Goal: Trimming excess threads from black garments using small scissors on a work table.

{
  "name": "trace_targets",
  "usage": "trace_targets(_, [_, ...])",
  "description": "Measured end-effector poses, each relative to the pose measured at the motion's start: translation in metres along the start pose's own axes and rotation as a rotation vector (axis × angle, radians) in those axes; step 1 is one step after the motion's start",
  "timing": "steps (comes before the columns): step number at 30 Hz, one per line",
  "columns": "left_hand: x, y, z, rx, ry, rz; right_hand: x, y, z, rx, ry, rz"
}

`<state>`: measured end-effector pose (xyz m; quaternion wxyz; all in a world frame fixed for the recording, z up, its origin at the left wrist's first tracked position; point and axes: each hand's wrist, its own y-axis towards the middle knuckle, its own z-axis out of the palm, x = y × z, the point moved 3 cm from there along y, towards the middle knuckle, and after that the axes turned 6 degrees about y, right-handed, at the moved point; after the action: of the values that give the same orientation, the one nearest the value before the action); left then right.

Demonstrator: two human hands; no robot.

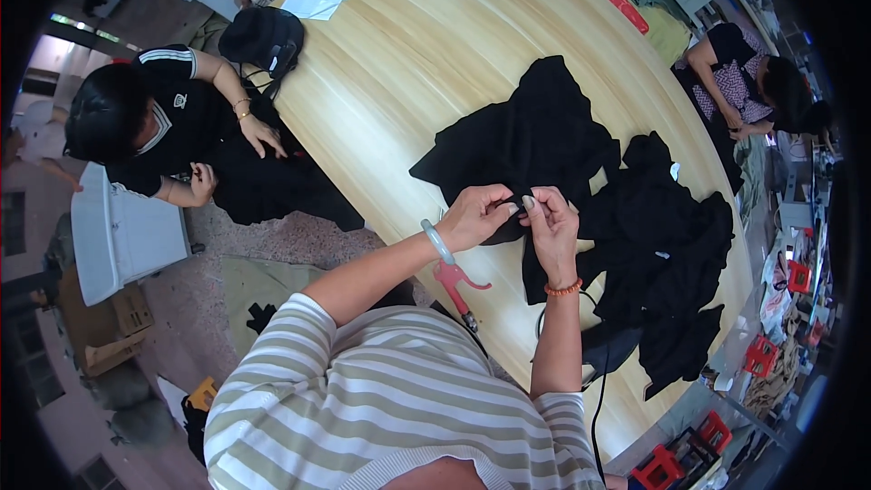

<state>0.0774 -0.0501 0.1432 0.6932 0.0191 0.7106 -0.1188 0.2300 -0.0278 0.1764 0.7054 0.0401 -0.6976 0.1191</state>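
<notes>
A black cloth garment [535, 127] lies spread across the light wood table in front of me. Its near edge is pinched in both my hands. The fingertips of my left hand [479, 218], with a pale bangle at the wrist, press together on the cloth. Close beside it, my right hand [553, 229], wearing an orange bead bracelet, grips the same edge between thumb and fingers. Under my left wrist is a pink-red air blow gun [454, 283], touched by neither hand. Right of my right hand lies a rumpled heap of black garments [658, 227] with small white tags.
The wood table [390, 54] curves around me. At its left side a co-worker [172, 127] handles black cloth; another person [748, 82] bends at the far right. A dark rounded object [610, 345] with a cable sits by my right forearm. A white bin [127, 236] stands left.
</notes>
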Motion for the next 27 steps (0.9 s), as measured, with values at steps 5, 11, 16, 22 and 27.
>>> trace_targets(5, [-0.016, -0.004, 0.001, -0.082, 0.177, 0.026, -0.005, -0.003, -0.005, 0.073, 0.000, -0.082])
trace_targets(11, [0.001, -0.009, 0.003, -0.141, 0.196, 0.052, 0.014, -0.011, -0.002, 0.139, -0.359, -0.267])
trace_targets(16, [0.017, -0.012, 0.009, -0.169, 0.174, 0.072, 0.022, -0.016, 0.001, 0.170, -0.503, -0.252])
trace_targets(22, [-0.025, -0.019, -0.008, -0.385, 0.221, 0.310, 0.020, -0.014, 0.009, 0.167, -0.524, -0.272])
trace_targets(27, [0.023, -0.006, -0.017, 0.081, -0.048, 0.078, 0.021, -0.020, 0.016, 0.184, -0.500, -0.246])
